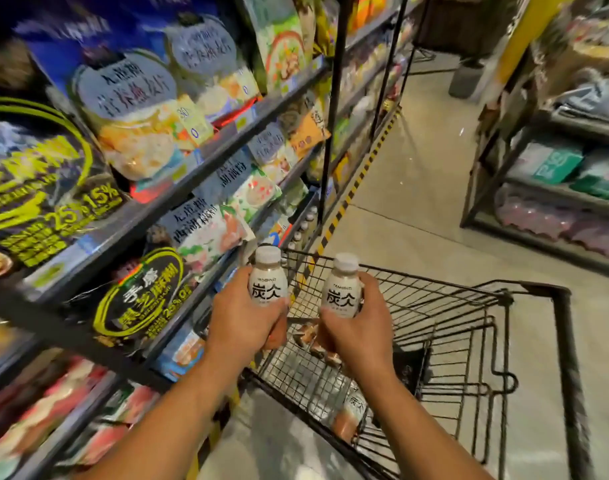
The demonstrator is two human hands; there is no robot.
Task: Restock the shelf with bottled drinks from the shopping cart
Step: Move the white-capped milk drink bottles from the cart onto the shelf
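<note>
1. Two small white-capped plastic bottles with pale labels and bold black characters are out of the cart, upright, side by side but apart, above its front-left corner. The left bottle [268,277] sits nearer the shelving; the right bottle [343,289] hangs over the basket.
2. The left hand [242,318] wraps its fingers round the lower body of its bottle; the right hand [356,329] grips its bottle the same way. Holding low keeps caps and labels clear, probably so each can be set down upright and facing out.
3. Below the hands, the black wire shopping cart [504,296] still holds more brown-bodied bottles [351,407] lying on its mesh floor, so restocking seems unfinished.
4. Beside the cart's left edge stands the dark metal shelf unit [199,178], its upper tiers filled with blurred, colourful food packets [140,147].
5. A row of white-capped bottles [305,225] stands on a low tier past the cart's front-left corner, probably the destination.
6. A second rack [524,140] stands across the concrete aisle.
</note>
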